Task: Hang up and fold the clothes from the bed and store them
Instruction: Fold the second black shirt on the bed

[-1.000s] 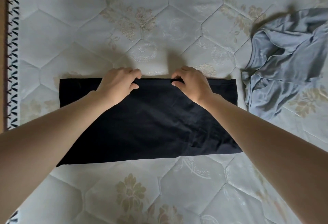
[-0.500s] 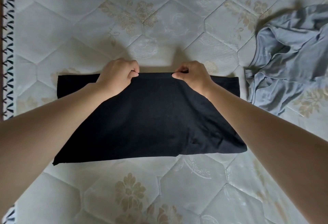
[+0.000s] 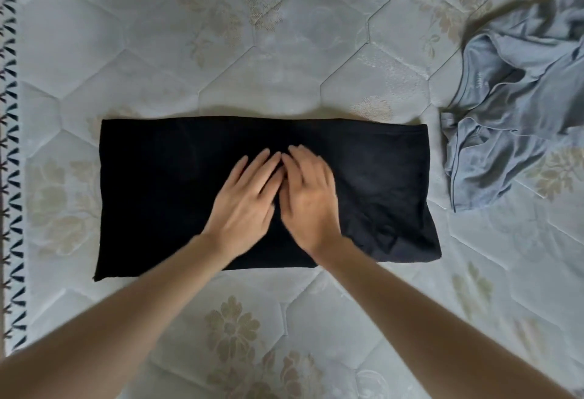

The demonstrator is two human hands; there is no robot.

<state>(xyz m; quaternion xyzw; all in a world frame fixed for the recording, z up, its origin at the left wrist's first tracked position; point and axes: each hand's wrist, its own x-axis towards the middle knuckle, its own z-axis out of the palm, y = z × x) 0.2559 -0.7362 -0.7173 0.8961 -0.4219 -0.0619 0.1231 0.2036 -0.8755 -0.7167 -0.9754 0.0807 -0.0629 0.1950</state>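
Note:
A black garment (image 3: 158, 190) lies folded into a long flat rectangle across the middle of the bed (image 3: 284, 50). My left hand (image 3: 245, 202) and my right hand (image 3: 308, 199) lie flat side by side on its centre, fingers straight and pressing the cloth down. The two hands nearly touch at the fingertips. A crumpled grey-blue garment (image 3: 512, 107) lies unfolded at the right, just beyond the black one's right end.
The quilted mattress has a pale hexagon and flower pattern. Its left edge carries a dark zigzag trim (image 3: 11, 177). Bare mattress shows above and below the black garment.
Both hands let go of the garment's far edge and came back to its centre, where they now press flat. The black garment lies flatter than before.

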